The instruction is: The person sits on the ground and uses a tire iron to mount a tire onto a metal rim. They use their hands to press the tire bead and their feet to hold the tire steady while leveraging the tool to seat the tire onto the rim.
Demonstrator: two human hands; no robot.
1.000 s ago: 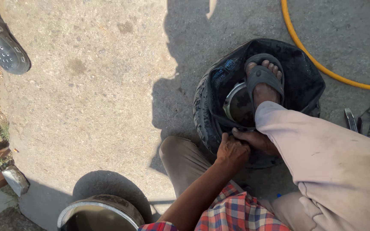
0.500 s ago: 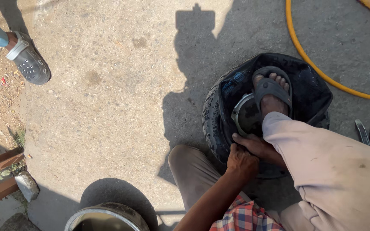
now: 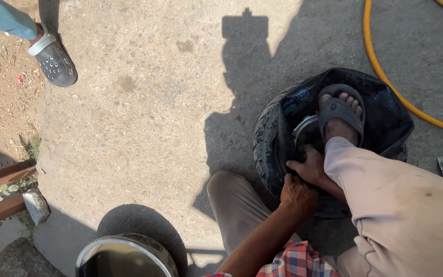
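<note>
A black tyre (image 3: 268, 149) with a metal rim (image 3: 303, 128) lies on the concrete, dark rubber bulging out of it. My foot in a grey sandal (image 3: 340, 114) presses down inside it. My left hand (image 3: 298, 195) grips the tyre's near edge, its arm in a checked sleeve. My right hand (image 3: 311, 166) reaches from under my right leg and grips the same edge just beyond, touching the left hand. What the fingers hold inside is hidden.
A yellow hose (image 3: 385, 77) curves past the tyre's far side. Another person's foot in a grey clog (image 3: 53, 60) stands at the top left. A round metal basin (image 3: 125, 256) sits near my left knee. Rusty bars (image 3: 1, 195) and a stone (image 3: 36, 205) lie at left.
The view has swung left, so the tyre sits further right in frame. Both hands stay clamped on the tyre's near edge and my foot stays on it.
</note>
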